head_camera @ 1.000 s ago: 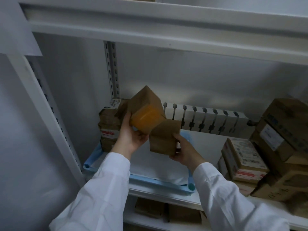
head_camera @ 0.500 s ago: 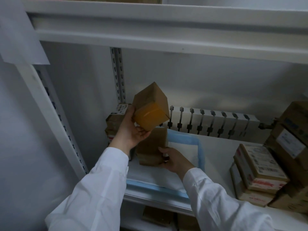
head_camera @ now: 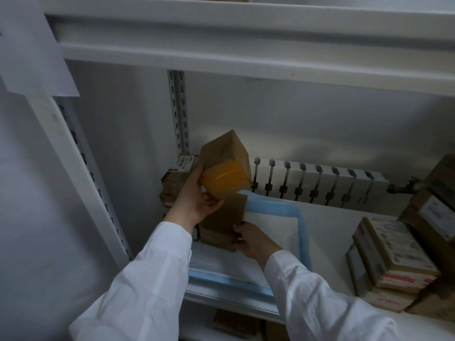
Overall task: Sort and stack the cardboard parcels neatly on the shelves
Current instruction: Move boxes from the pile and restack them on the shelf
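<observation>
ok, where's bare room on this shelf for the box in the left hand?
Free: the white pad right of the parcel the right hand holds, and bare shelf between the pad's blue edge and the labelled stack at right, in front of the radiator. Crowded: the corner stack behind the left hand's box, and the right end.

Blue-edged pad [head_camera: 270, 225] lies before white radiator [head_camera: 325, 183].

White shelf [head_camera: 327, 225]: blue-edged pad [head_camera: 275, 225], parcel stacks [head_camera: 391, 262] left, right.
</observation>
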Tool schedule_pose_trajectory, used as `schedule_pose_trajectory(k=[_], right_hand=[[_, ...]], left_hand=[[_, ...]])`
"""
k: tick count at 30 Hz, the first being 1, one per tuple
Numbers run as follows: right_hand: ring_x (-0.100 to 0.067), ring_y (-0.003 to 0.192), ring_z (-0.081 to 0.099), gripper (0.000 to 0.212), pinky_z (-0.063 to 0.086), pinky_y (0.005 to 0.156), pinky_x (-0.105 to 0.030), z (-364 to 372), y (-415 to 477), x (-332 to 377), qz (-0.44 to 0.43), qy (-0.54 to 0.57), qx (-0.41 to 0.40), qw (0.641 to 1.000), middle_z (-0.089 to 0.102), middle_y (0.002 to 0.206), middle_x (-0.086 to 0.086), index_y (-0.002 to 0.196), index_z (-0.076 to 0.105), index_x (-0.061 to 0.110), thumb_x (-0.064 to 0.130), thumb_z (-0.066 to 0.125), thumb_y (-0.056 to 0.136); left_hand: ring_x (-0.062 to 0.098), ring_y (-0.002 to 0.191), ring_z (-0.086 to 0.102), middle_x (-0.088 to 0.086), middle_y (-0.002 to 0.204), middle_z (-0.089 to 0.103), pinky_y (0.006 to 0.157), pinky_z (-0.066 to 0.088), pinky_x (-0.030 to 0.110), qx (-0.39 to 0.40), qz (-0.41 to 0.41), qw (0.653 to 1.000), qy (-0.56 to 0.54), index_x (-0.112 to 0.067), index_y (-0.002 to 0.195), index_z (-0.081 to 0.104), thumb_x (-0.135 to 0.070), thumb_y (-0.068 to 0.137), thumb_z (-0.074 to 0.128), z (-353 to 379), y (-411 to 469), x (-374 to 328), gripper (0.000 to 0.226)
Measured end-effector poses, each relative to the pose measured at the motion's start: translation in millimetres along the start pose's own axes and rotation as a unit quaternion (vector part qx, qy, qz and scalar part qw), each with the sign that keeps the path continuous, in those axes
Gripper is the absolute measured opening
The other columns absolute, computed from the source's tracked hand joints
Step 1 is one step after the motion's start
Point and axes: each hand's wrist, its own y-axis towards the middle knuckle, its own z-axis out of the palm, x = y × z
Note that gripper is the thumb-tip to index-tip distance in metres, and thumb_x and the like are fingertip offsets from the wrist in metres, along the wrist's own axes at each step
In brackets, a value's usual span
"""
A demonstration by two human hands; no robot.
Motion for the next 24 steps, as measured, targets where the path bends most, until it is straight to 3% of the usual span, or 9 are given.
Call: schedule_pose_trajectory(k=[4, 8, 10, 13, 15, 17, 21, 24], right_hand=[[-0.034, 0.128, 0.043, 0.039, 0.037, 0.107, -0.047, 0.8, -3.0, -0.5, -0.005, -0.027, 0.010, 1.000, 0.046, 0.139, -0.016, 0.139, 0.036, 0.004, 0.007, 0.038, 0.101], [-0.034, 0.130, 0.042, 0.045, 0.038, 0.107, -0.046, -2.8, -7.4, 3.8, -0.002, -0.064, 0.024, 0.998, 0.043, 0.143, -0.016, 0.144, 0.032, 0.005, 0.012, 0.041, 0.101], [-0.034, 0.132, 0.038, 0.049, 0.034, 0.108, -0.043, -7.8, -8.6, 12.3, -0.015, -0.090, -0.035, 0.995, 0.039, 0.145, -0.016, 0.144, 0.030, 0.007, 0.021, 0.045, 0.100], [-0.031, 0.121, 0.045, 0.055, 0.037, 0.102, -0.041, -24.9, -3.2, 33.1, -0.068, 0.033, -0.112, 0.991, 0.043, 0.140, -0.016, 0.141, 0.037, 0.010, 0.041, 0.047, 0.096], [-0.031, 0.120, 0.048, 0.057, 0.038, 0.101, -0.042, -30.1, -5.5, 47.7, -0.099, 0.078, -0.075, 0.989, 0.048, 0.136, -0.016, 0.138, 0.043, 0.013, 0.051, 0.039, 0.096], [-0.031, 0.121, 0.049, 0.060, 0.038, 0.101, -0.044, -28.6, -12.4, 56.5, -0.103, 0.066, -0.015, 0.992, 0.052, 0.131, -0.012, 0.136, 0.045, 0.017, 0.058, 0.039, 0.092], [-0.025, 0.113, 0.052, 0.051, 0.045, 0.088, -0.038, -15.2, -23.5, 52.7, -0.114, -0.019, 0.063, 0.991, 0.055, 0.130, -0.008, 0.136, 0.046, 0.021, 0.037, 0.058, 0.089], [-0.023, 0.111, 0.050, 0.043, 0.042, 0.090, -0.037, -8.0, -25.7, 44.7, -0.113, -0.052, 0.066, 0.990, 0.058, 0.112, 0.000, 0.134, 0.044, 0.024, 0.020, 0.056, 0.093]], left_hand=[[0.035, 0.113, 0.052, 0.014, 0.129, 0.050, 0.079, 0.051, 0.044, -0.011, 0.001, 1.000, 0.010, -0.028, 0.140, 0.032, -0.061, 0.078, 0.059, -2.2, 1.6, 3.1, 0.075], [0.032, 0.098, 0.055, 0.012, 0.110, 0.054, 0.071, 0.051, 0.042, -0.010, -0.008, 1.000, 0.025, -0.024, 0.127, 0.040, -0.048, 0.083, 0.062, 2.6, -2.7, 8.7, 0.055], [0.030, 0.094, 0.056, 0.011, 0.106, 0.055, 0.070, 0.052, 0.041, -0.014, -0.015, 0.999, 0.034, -0.023, 0.127, 0.042, -0.040, 0.083, 0.064, 2.9, -4.2, 12.4, 0.052], [0.029, 0.095, 0.058, 0.011, 0.105, 0.058, 0.081, 0.053, 0.042, -0.024, -0.015, 0.998, 0.054, -0.021, 0.127, 0.046, -0.034, 0.082, 0.068, -2.0, -1.7, 19.7, 0.051], [0.029, 0.101, 0.057, 0.011, 0.107, 0.059, 0.095, 0.048, 0.045, -0.039, -0.015, 0.997, 0.062, -0.020, 0.124, 0.047, -0.033, 0.082, 0.069, -6.4, 2.7, 25.1, 0.049], [0.031, 0.113, 0.054, 0.012, 0.120, 0.058, 0.103, 0.043, 0.048, -0.051, -0.015, 0.996, 0.069, -0.019, 0.131, 0.044, -0.035, 0.079, 0.071, -10.4, 8.1, 29.8, 0.061], [0.032, 0.120, 0.052, 0.013, 0.135, 0.052, 0.103, 0.042, 0.048, -0.064, 0.008, 0.995, 0.077, -0.019, 0.140, 0.037, -0.042, 0.081, 0.067, -10.8, 15.5, 39.1, 0.070], [0.034, 0.118, 0.054, 0.014, 0.134, 0.053, 0.098, 0.045, 0.049, -0.086, 0.017, 0.990, 0.110, -0.017, 0.139, 0.039, -0.058, 0.086, 0.048, -7.9, 18.9, 44.9, 0.067]])
